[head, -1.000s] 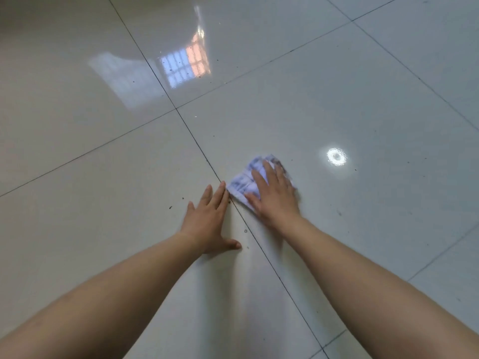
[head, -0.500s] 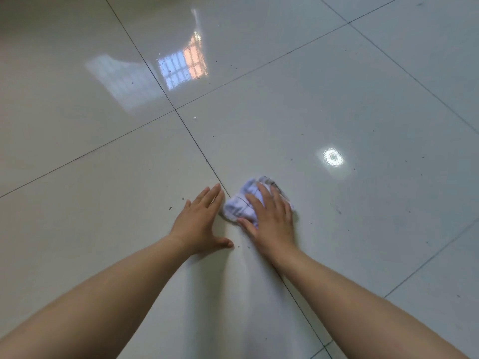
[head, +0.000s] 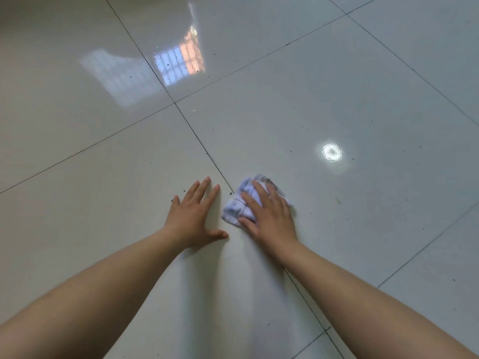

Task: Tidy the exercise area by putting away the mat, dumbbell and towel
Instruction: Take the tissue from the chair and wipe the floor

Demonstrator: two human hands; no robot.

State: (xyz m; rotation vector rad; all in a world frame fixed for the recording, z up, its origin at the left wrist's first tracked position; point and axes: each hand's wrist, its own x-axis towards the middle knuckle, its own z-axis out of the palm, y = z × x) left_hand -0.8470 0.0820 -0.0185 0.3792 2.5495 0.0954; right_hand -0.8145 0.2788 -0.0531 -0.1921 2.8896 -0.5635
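Towel bunched on tiled floor, beside a grout line. Right hand presses it flat-fingered — no pinch; left hand splayed on tile, holding nothing. Judged light, soft, limp — scoop the whole bunch.

The towel is white with faint blue-grey checks. The floor is glossy off-white tile with dark grout lines and dark specks.
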